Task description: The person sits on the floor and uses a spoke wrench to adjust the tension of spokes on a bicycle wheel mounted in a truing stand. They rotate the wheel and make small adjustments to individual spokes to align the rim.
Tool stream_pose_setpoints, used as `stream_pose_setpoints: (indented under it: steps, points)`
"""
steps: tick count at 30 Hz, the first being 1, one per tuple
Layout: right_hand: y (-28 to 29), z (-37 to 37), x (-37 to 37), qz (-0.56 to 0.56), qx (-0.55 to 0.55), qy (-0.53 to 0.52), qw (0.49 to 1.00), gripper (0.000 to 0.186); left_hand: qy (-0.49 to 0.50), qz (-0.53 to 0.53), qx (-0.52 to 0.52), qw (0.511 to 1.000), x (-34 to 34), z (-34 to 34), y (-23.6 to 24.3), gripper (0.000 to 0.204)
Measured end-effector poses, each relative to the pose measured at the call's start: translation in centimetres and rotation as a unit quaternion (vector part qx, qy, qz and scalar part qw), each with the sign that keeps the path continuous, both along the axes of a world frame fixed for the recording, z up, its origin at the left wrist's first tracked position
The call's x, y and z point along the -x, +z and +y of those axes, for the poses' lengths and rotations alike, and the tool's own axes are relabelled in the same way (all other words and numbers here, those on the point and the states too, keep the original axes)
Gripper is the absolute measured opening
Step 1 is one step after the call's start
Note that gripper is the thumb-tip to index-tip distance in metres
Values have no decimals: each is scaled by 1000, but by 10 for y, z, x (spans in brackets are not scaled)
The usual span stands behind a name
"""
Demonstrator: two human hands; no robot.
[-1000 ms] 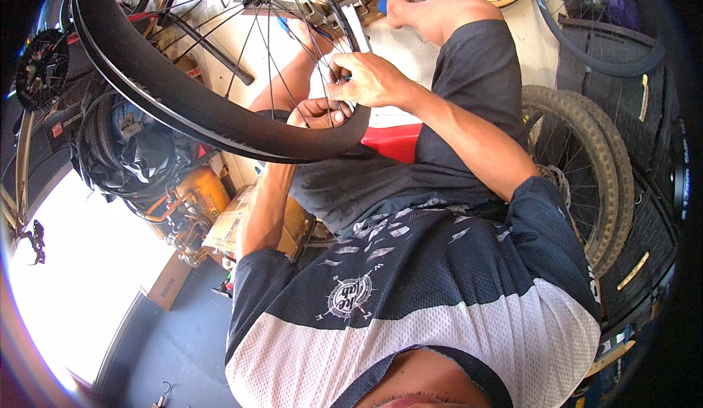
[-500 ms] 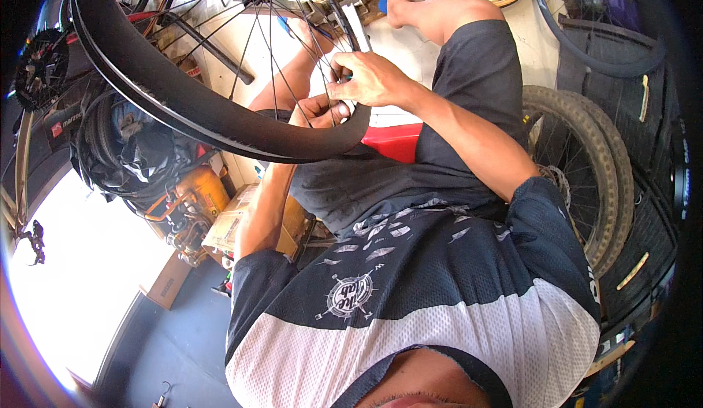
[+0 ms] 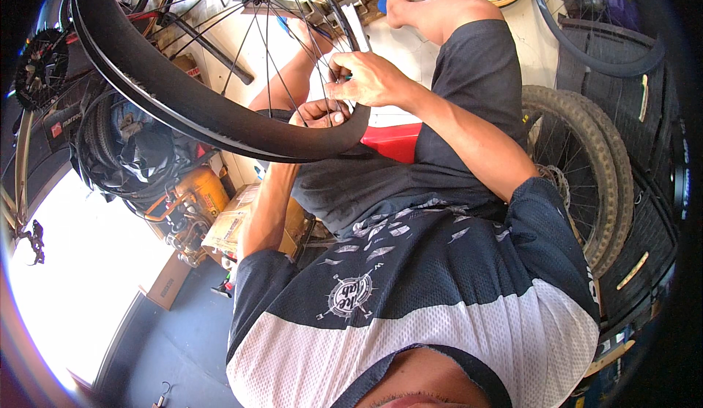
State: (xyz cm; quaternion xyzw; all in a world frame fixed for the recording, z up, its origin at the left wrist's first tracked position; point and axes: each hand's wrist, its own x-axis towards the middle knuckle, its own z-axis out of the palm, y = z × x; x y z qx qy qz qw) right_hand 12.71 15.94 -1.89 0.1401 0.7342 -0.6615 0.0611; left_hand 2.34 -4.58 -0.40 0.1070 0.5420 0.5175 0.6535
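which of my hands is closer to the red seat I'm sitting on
Left. The left hand grips the black wheel rim just above the red seat. The right hand is higher up, fingers among the spokes, farther from it.

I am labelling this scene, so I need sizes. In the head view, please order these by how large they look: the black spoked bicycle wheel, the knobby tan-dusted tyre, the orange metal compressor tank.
1. Black spoked bicycle wheel, held by both hands; nearest the camera, which enlarges it.
2. Knobby tan-dusted tyre.
3. Orange metal compressor tank, partly hidden.
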Motion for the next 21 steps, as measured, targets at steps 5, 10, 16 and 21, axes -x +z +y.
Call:
stream_pose_setpoints:
  steps: [5,10,16,21]
  points:
    - [-2,-1,2,-7,-14,6,1000,43,-31,70,6,997,3,6,8,19]
    - [-3,-2,1,1,-17,0,1000,42,-24,105,37,994,1,9,14,20]
    - [-18,-2,1,45,-16,2,999,54,-4,93,74,993,-3,12,20,21]
    - [-11,8,-2,34,95,22,995,54,17,71,20,997,-7,9,23,26]
